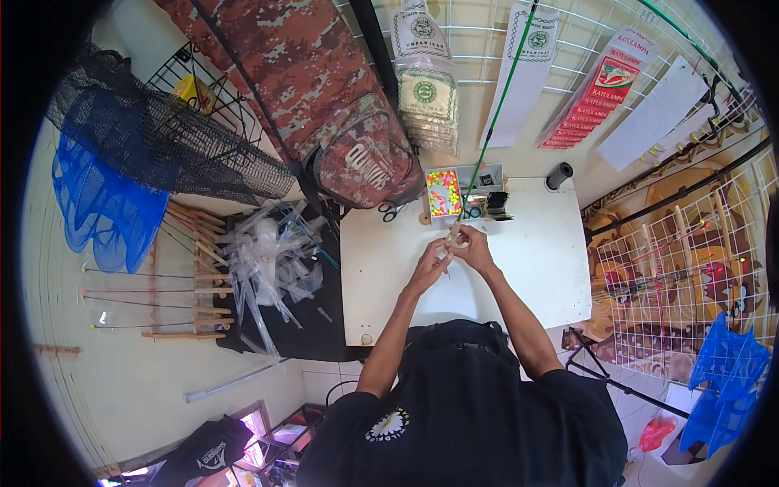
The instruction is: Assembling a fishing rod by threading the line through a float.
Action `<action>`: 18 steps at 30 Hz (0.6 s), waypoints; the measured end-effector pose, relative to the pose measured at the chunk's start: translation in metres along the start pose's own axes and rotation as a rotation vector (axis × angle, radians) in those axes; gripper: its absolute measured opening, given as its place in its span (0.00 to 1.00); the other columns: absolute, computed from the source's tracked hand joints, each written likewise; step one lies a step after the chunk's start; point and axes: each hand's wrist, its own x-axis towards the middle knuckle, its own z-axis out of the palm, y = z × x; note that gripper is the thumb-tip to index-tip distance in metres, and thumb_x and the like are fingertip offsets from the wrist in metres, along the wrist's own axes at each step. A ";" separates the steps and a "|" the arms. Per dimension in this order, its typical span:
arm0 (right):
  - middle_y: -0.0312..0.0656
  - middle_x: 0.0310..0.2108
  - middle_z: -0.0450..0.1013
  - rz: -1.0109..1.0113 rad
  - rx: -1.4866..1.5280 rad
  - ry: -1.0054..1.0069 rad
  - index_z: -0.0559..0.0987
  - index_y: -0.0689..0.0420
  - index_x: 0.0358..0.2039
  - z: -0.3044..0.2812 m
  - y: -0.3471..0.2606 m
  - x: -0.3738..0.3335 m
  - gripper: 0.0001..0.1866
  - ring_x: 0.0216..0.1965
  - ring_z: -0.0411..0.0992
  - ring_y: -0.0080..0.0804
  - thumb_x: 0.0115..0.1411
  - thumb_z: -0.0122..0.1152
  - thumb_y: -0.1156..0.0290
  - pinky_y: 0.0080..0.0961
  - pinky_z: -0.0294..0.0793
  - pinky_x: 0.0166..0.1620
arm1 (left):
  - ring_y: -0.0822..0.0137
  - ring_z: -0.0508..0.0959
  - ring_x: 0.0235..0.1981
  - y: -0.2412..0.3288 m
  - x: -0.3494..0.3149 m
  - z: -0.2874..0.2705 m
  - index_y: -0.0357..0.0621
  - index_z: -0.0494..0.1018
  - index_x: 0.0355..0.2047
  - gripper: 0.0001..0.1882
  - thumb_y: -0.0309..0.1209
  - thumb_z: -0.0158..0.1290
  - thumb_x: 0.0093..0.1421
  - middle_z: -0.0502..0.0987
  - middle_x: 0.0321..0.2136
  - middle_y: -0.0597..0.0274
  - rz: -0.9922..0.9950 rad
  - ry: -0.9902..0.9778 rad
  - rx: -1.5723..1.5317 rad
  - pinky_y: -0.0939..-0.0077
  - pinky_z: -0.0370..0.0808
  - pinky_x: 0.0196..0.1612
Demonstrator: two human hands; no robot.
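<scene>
My two hands are together over the white table, fingers closed around the butt end of a thin green fishing rod (pixel 489 134). The rod runs up and away from me, past the top of the view. My right hand (pixel 474 248) pinches it near a pale tan piece, which looks like a small wooden handle. Just below and to the left, my left hand (pixel 432 261) has its fingertips pressed at the same end. A thin tip sticks out beneath the left fingers. The exact grip and any fine line are too small to make out.
Beyond my hands stands a parts box (pixel 444 195) with bright small floats. Scissors (pixel 391 212) lie left of it, a black cylinder (pixel 559 176) at the back right. A camouflage rod bag (pixel 357 154) leans over the table's far left, above plastic sleeves (pixel 272 252).
</scene>
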 end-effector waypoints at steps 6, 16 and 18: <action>0.40 0.33 0.76 0.042 -0.008 -0.030 0.79 0.63 0.44 -0.002 -0.007 -0.002 0.27 0.29 0.70 0.22 0.43 0.75 0.67 0.20 0.74 0.37 | 0.71 0.73 0.25 0.000 -0.005 0.008 0.42 0.59 0.55 0.21 0.36 0.50 0.66 0.67 0.46 0.60 -0.017 0.032 -0.111 0.76 0.75 0.29; 0.40 0.31 0.76 0.030 -0.045 -0.037 0.79 0.62 0.45 0.001 -0.011 -0.003 0.28 0.30 0.70 0.23 0.42 0.75 0.68 0.22 0.74 0.37 | 0.70 0.75 0.22 -0.008 -0.013 0.014 0.42 0.58 0.54 0.20 0.37 0.48 0.67 0.66 0.49 0.59 -0.047 0.137 -0.242 0.77 0.74 0.26; 0.40 0.31 0.76 0.027 -0.043 -0.040 0.78 0.62 0.45 0.003 -0.011 -0.003 0.28 0.30 0.70 0.23 0.41 0.75 0.69 0.22 0.73 0.37 | 0.69 0.75 0.22 -0.012 -0.015 0.014 0.43 0.58 0.54 0.20 0.37 0.48 0.67 0.65 0.50 0.59 -0.045 0.141 -0.255 0.77 0.74 0.27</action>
